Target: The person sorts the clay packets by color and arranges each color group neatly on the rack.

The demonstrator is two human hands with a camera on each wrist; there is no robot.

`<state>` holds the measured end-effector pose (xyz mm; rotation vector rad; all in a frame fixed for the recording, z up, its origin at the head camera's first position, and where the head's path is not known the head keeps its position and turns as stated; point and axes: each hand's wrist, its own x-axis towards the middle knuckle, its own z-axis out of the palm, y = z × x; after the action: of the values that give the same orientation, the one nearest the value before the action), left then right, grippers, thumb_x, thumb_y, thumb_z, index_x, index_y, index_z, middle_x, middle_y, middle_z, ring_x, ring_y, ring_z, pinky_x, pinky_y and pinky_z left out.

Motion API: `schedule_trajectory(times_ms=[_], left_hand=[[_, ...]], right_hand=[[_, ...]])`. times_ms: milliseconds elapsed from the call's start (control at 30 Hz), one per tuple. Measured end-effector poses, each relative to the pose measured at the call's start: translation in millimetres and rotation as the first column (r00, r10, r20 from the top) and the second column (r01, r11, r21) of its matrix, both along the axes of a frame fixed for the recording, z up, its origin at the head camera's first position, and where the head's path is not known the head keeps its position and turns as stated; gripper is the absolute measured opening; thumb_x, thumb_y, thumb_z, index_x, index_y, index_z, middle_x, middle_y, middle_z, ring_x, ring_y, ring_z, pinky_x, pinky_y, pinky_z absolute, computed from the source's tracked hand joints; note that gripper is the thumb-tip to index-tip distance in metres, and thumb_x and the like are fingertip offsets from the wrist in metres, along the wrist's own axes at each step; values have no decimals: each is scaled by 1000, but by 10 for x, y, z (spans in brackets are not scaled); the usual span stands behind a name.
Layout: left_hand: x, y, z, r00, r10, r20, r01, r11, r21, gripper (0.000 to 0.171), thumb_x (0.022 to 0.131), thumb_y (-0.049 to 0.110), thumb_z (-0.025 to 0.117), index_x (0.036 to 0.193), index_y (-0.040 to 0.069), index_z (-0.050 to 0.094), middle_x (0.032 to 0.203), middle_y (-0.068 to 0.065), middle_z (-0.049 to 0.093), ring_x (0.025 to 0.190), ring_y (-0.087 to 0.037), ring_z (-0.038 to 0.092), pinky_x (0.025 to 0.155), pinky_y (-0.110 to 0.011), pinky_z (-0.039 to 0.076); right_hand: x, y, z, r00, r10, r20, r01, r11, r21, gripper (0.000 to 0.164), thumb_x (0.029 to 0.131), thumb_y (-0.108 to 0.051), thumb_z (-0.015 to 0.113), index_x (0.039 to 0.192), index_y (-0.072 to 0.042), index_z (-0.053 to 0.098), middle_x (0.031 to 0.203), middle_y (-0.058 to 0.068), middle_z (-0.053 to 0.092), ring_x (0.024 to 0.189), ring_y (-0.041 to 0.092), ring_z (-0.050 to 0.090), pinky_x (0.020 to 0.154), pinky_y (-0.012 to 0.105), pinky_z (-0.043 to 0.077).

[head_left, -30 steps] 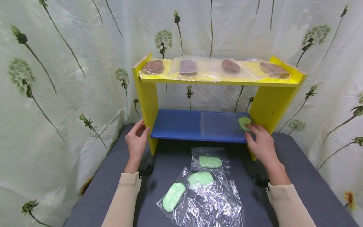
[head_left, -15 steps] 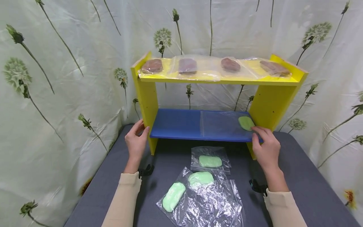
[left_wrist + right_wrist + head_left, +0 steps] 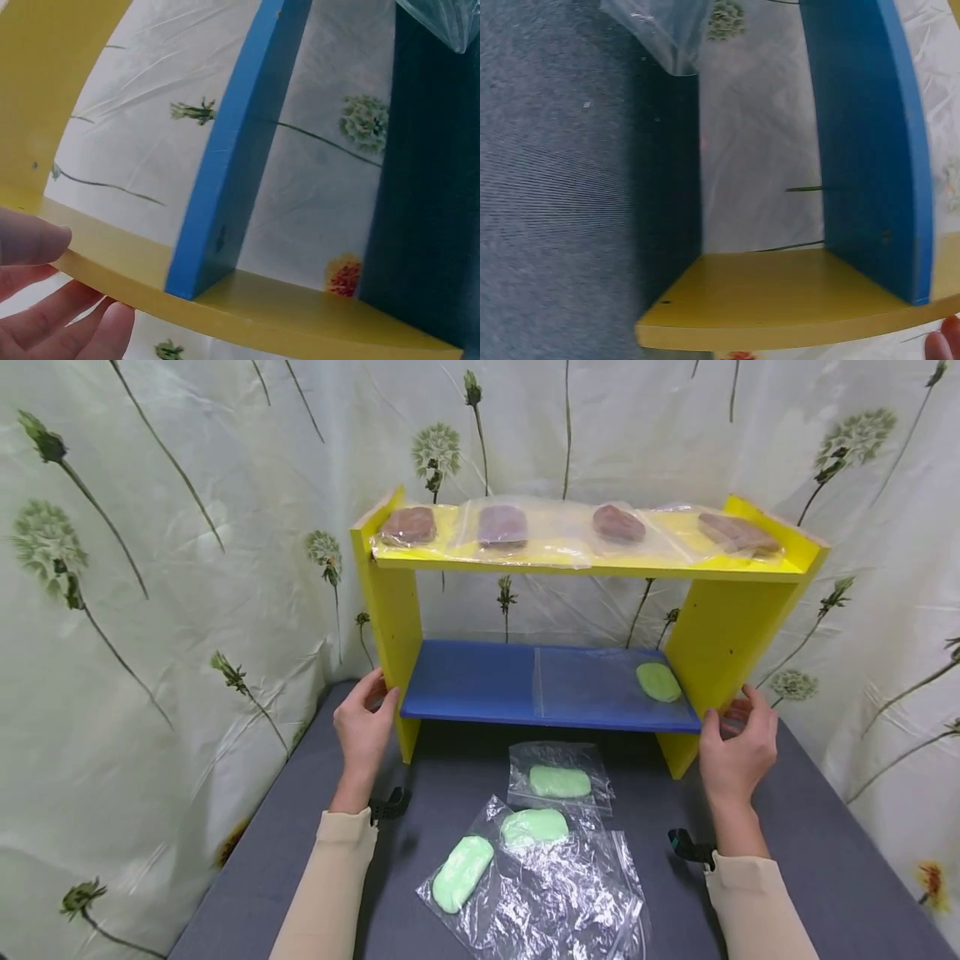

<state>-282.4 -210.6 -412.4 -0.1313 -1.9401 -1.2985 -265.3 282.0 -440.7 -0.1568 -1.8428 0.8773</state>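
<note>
- Firmly, the left hand (image 3: 365,727) pinches the left panel (image 3: 393,610) of the shelf (image 3: 480,683) at its 8 o'clock, thumb and bent fingers on opposite faces, parted by little more than the panel's thickness.
- Opposite, at 4 o'clock, the right hand (image 3: 738,747) grips the right panel (image 3: 716,635), thumb at the front edge, curled fingers at the outer face; its own wrist view shows only fingertips.
- On the blue board (image 3: 450,681), toward 3 o'clock, a green slab (image 3: 658,682) lies flat in a clear bag (image 3: 585,681), near the right panel.
- Along the top, in bags: a brown slab (image 3: 408,525) at 10 o'clock, a purplish slab (image 3: 502,525) between 10 and 11, a reddish slab (image 3: 618,523) just past 12, a long slab (image 3: 738,533) at 2.
- At 6 o'clock, on the grey table (image 3: 255,860), lie three bagged pale slabs: the far slab (image 3: 560,782) nearest the shelf, the middle slab (image 3: 535,827) at its 7 o'clock, the near slab (image 3: 462,874) at 8 from that.
- Behind, at 12 o'clock, hangs a flowered curtain (image 3: 517,435).
</note>
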Motion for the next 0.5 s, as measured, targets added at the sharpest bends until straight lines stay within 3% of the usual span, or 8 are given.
schedule_trajectory(times_ms=[100,200,333,433,500], left_hand=[[42,37,40,999,43,-23,-44,998,-46,36,90,9,77,125,15,73,108,-5,74,95,-22,72,74,-31,60],[90,74,92,989,117,-89,-125,987,-98,34,89,6,76,123,12,74,108,-7,73,96,-24,71,73,-38,60],[147,120,195,958,208,-197,-236,963,-132,31,89,3,74,120,8,75,109,-9,72,98,-28,69,74,-44,60],[186,153,267,944,223,-244,-260,957,-128,31,87,0,74,117,7,76,110,-8,72,98,-27,69,74,-44,60],[219,178,303,944,211,-253,-251,959,-134,30,87,-1,74,116,7,76,110,-7,72,98,-25,69,75,-42,60]], right_hand=[[-10,47,-99,998,21,60,-22,1000,19,37,91,-13,71,127,-7,66,110,19,63,87,30,65,70,3,40],[-30,90,-174,995,39,94,-44,998,50,29,90,-12,73,114,3,67,103,22,63,82,34,64,68,5,36],[-66,128,-217,993,48,109,-54,997,57,24,91,-14,73,108,3,68,101,19,67,82,29,64,67,8,35],[-84,140,-228,993,47,111,-53,997,54,22,91,-16,73,106,0,69,101,16,69,80,14,62,66,7,36],[-90,140,-235,993,48,111,-54,997,51,20,91,-16,73,105,-1,69,102,16,69,81,8,60,67,6,37]])
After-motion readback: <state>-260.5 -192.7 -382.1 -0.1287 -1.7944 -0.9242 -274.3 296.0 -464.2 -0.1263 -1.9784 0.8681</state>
